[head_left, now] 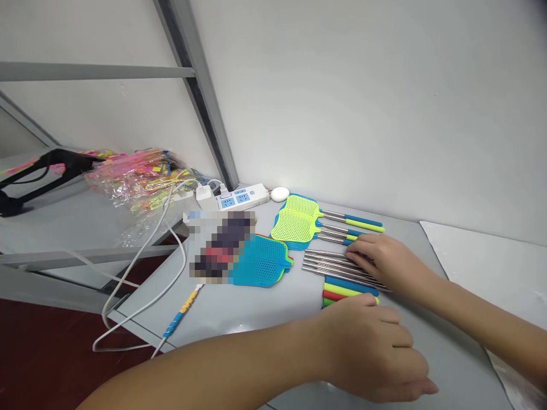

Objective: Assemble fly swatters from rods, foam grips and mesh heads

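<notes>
My right hand [380,259] lies palm down on a row of several steel rods [329,265] on the grey table [256,307], fingers stretched flat over them. My left hand [376,347] rests palm down in front, fingers loosely curled and held together, covering the ends of coloured handles [342,290] in blue, red, yellow and green. Left of the rods lies a stack of blue swatter heads [262,262]. Behind them are yellow-green swatters [297,222] with steel and coloured handles.
A white power strip [239,198] with plugs and a white round object [280,193] sit at the wall. White cables [141,267] hang off the table's left edge. Bagged colourful items [137,176] lie on a shelf at left. A blurred patch [222,245] sits beside the blue heads.
</notes>
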{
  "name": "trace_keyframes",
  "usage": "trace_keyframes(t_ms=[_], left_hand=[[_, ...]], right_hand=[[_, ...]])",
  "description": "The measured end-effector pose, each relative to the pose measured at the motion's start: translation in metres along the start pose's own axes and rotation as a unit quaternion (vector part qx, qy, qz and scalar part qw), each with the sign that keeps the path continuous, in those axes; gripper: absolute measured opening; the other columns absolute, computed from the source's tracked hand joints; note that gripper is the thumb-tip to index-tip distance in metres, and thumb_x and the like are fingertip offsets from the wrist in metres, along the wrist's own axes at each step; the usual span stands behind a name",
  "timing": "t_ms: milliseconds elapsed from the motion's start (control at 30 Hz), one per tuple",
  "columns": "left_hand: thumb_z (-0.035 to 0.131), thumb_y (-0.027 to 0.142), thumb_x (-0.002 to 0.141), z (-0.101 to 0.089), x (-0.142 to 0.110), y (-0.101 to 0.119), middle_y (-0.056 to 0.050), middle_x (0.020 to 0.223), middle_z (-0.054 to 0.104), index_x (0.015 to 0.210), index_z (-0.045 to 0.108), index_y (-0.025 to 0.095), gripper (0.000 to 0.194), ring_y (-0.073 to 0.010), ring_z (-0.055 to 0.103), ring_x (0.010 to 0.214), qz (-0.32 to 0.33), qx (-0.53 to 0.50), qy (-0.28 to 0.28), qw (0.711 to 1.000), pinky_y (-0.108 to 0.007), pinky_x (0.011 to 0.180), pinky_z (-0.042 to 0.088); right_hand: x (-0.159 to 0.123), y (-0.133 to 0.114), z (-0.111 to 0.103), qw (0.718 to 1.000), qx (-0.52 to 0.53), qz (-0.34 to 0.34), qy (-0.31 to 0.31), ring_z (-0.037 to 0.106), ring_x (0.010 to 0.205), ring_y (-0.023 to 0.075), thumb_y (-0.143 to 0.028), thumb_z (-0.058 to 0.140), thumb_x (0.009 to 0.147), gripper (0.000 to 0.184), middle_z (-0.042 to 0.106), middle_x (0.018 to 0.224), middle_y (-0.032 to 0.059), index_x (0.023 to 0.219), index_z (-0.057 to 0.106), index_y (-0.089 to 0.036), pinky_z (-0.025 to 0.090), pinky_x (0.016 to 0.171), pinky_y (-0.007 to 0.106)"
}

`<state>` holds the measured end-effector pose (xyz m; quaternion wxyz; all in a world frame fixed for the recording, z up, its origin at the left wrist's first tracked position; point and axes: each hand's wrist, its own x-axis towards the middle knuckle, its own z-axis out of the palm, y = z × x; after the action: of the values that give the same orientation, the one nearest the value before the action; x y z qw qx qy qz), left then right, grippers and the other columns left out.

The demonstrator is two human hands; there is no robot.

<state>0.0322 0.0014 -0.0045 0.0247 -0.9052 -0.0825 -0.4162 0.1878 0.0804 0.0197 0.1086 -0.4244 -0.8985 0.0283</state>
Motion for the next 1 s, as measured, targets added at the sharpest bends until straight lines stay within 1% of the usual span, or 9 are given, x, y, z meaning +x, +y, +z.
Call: trace_keyframes(t_ms=[133,267,400,600,667,733,833,900,1000], left_hand=[[0.057,0.036,0.089,0.002,0.0,0.0,0.004,0.056,0.05,0.058,0.052,0.02,0.035,-0.0141,0.042,0.056,-0.001,-0.011,-0.007,1.0,-0.029,0.054,0.024],[0.054,0.035,0.091,0.001,0.0,0.0,0.004,0.056,0.051,0.058,0.051,0.02,0.036,-0.014,0.041,0.056,-0.006,-0.014,-0.014,1.0,-0.03,0.054,0.023],[0.054,0.035,0.091,0.0,0.0,-0.001,0.004,0.056,0.051,0.06,0.053,0.02,0.034,-0.014,0.043,0.057,-0.009,-0.024,-0.026,0.999,-0.03,0.055,0.022],[0.053,0.038,0.094,-0.008,0.001,-0.004,0.003,0.06,0.053,0.064,0.052,0.02,0.034,-0.0133,0.044,0.061,-0.028,-0.021,-0.105,0.994,-0.03,0.056,0.021],[0.054,0.038,0.094,-0.012,0.002,-0.005,0.004,0.06,0.053,0.066,0.053,0.02,0.033,-0.0129,0.045,0.061,-0.03,-0.012,-0.121,0.992,-0.03,0.057,0.022],[0.054,0.038,0.093,-0.013,0.002,-0.006,0.004,0.059,0.053,0.065,0.052,0.02,0.033,-0.0128,0.045,0.06,-0.025,-0.006,-0.113,0.993,-0.03,0.057,0.022],[0.055,0.037,0.091,-0.013,0.003,-0.007,0.004,0.056,0.051,0.063,0.052,0.02,0.033,-0.0131,0.042,0.057,-0.01,0.004,-0.076,0.997,-0.03,0.055,0.021],[0.055,0.036,0.09,-0.013,0.003,-0.008,0.004,0.055,0.05,0.061,0.051,0.02,0.034,-0.0133,0.041,0.055,0.001,0.011,-0.054,0.998,-0.03,0.054,0.02],[0.056,0.035,0.089,-0.013,0.004,-0.01,0.004,0.055,0.051,0.061,0.052,0.02,0.032,-0.0136,0.043,0.055,0.006,0.02,-0.047,0.999,-0.03,0.054,0.021]], right_hand=[[-0.001,-0.001,-0.001,1.0,0.004,-0.009,0.002,0.061,0.075,0.0198,-0.028,0.044,0.099,0.027,0.07,0.085,0.0057,0.089,0.068,-0.022,0.041,0.069,0.033],[-0.001,-0.004,-0.002,1.0,-0.005,-0.029,0.001,0.062,0.077,0.0187,-0.026,0.044,0.1,0.026,0.071,0.084,0.0043,0.089,0.067,-0.021,0.039,0.076,0.036],[0.0,-0.007,-0.004,0.999,-0.015,-0.028,-0.005,0.062,0.079,0.0177,-0.026,0.043,0.101,0.027,0.07,0.083,0.0024,0.087,0.066,-0.021,0.036,0.079,0.037],[0.003,-0.014,-0.01,0.998,-0.052,-0.015,0.008,0.059,0.076,0.0171,-0.025,0.042,0.101,0.03,0.068,0.08,0.002,0.081,0.063,-0.02,0.035,0.078,0.036],[0.008,-0.013,-0.011,0.997,-0.077,-0.013,0.019,0.058,0.076,0.0176,-0.024,0.041,0.101,0.031,0.066,0.078,0.0029,0.077,0.061,-0.019,0.036,0.076,0.035],[0.016,-0.009,-0.011,0.995,-0.092,-0.009,0.034,0.057,0.076,0.0184,-0.024,0.041,0.1,0.031,0.066,0.079,0.0042,0.077,0.061,-0.019,0.037,0.074,0.034],[0.031,0.0,-0.008,0.995,-0.083,0.011,0.048,0.058,0.082,0.0206,-0.025,0.043,0.099,0.029,0.065,0.085,0.0069,0.083,0.066,-0.019,0.04,0.074,0.034],[0.041,0.006,-0.007,0.997,-0.069,0.015,0.044,0.06,0.085,0.0214,-0.027,0.044,0.099,0.027,0.065,0.088,0.0077,0.088,0.068,-0.02,0.042,0.074,0.034],[0.051,0.013,-0.005,0.998,-0.055,0.0,0.037,0.06,0.086,0.0212,-0.03,0.046,0.098,0.027,0.064,0.092,0.0081,0.092,0.07,-0.022,0.044,0.075,0.035]])
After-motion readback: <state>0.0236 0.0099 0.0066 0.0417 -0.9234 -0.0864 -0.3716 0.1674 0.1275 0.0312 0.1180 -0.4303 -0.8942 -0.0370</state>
